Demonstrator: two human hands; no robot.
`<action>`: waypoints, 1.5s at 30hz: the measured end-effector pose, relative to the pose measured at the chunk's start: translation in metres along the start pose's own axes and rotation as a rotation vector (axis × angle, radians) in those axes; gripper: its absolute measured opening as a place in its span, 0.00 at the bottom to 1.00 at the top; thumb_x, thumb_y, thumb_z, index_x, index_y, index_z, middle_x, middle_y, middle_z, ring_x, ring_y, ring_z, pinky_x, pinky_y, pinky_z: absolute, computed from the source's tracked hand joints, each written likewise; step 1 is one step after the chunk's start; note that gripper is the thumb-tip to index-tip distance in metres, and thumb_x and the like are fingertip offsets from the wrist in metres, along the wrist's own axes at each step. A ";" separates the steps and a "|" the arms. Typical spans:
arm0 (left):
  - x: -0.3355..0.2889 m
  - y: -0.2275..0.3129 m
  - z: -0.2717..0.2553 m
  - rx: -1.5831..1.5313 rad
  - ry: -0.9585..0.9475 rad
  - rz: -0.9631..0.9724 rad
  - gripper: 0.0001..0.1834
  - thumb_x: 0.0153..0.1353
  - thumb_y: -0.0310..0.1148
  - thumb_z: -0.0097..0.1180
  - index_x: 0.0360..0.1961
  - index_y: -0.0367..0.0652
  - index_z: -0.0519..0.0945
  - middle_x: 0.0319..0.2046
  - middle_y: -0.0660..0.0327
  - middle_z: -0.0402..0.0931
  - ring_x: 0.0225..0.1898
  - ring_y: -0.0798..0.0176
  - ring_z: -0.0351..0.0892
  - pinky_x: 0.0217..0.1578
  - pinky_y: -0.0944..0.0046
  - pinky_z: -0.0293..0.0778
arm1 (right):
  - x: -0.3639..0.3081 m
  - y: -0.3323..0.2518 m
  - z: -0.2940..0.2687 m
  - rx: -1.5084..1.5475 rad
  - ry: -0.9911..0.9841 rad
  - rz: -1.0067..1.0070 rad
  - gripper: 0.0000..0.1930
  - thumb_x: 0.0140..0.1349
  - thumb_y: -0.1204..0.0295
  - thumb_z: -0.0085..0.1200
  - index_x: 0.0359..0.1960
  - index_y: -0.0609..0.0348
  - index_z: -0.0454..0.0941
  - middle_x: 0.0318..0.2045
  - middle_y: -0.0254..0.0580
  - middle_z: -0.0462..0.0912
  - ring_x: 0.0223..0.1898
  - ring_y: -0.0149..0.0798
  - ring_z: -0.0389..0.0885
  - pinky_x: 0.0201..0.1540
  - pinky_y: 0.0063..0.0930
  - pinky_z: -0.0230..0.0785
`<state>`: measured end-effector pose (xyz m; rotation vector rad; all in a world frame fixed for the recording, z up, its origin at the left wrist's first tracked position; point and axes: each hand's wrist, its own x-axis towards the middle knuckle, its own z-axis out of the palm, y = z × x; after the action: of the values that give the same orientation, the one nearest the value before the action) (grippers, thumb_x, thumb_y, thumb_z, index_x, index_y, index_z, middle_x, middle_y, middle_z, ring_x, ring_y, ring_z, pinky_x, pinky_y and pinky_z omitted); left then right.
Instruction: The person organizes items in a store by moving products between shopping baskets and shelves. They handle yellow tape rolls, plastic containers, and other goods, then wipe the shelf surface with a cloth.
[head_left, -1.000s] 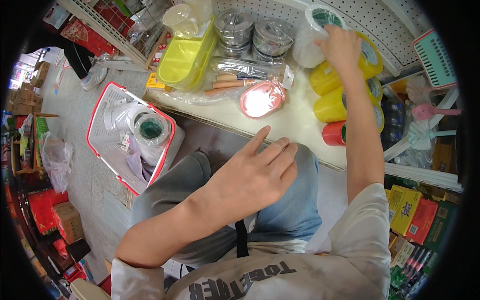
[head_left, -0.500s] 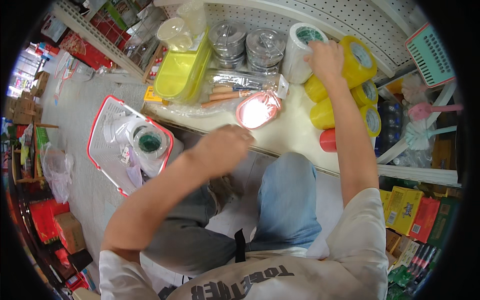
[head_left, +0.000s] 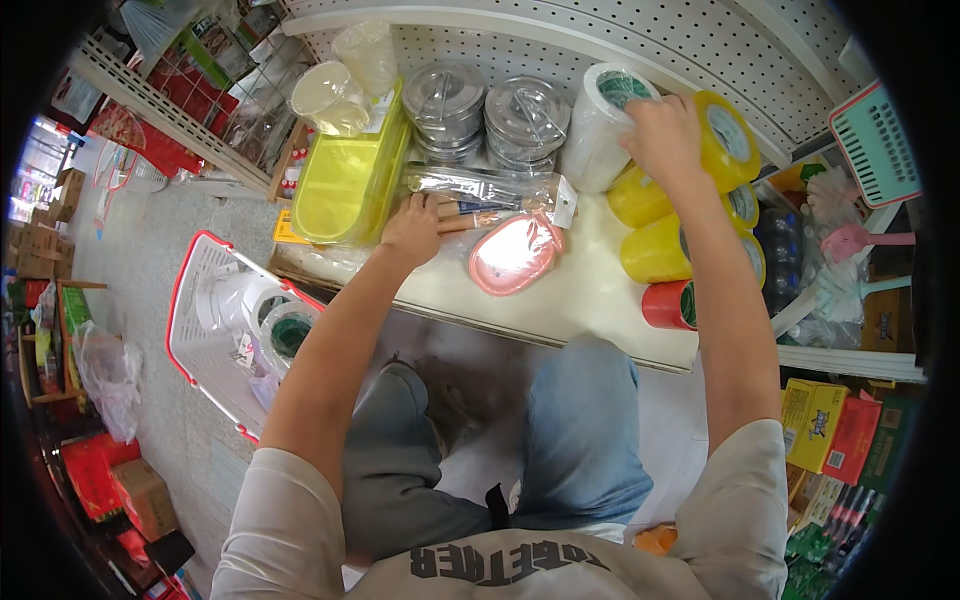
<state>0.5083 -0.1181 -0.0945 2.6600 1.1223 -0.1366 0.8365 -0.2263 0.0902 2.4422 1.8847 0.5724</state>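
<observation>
My left hand (head_left: 412, 232) closes its fingers over the wooden handle ends of paintbrushes (head_left: 480, 212) in clear plastic wrap, beside a yellow-green plastic divided tray (head_left: 345, 190). My right hand (head_left: 665, 137) grips the upper right side of a tall stack of white tape rolls (head_left: 592, 140) with green cores; its thumb side is partly hidden. Close to that hand lie yellow tape rolls (head_left: 645, 252) and a red tape roll (head_left: 667, 305). A pink-framed mirror (head_left: 516, 255) lies just in front of the paintbrushes.
Wrapped metal lidded containers (head_left: 445, 105) stand in stacks against the pegboard (head_left: 520, 40). Clear plastic cups (head_left: 330, 97) sit on the tray's back end. A white basket with a red rim (head_left: 185, 345) holds tape rolls on the floor at left. Mop-like brushes (head_left: 850, 240) hang at right.
My left hand has moved from above the shelf's front edge, forward and left, onto the paintbrush handles. My right hand stays at the white tape rolls. The whole view has shifted slightly.
</observation>
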 end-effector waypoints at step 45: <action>0.008 0.005 0.010 0.382 0.000 0.002 0.31 0.53 0.46 0.70 0.53 0.45 0.71 0.50 0.58 0.71 0.56 0.55 0.70 0.53 0.56 0.70 | -0.003 -0.018 0.021 -0.197 -0.081 0.049 0.08 0.57 0.70 0.54 0.28 0.50 0.87 0.31 0.47 0.88 0.47 0.48 0.84 0.74 0.50 0.46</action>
<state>0.5172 -0.1182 -0.1042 2.9888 1.1953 -0.3870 0.8248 -0.2195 0.0652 2.3540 1.6577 0.6179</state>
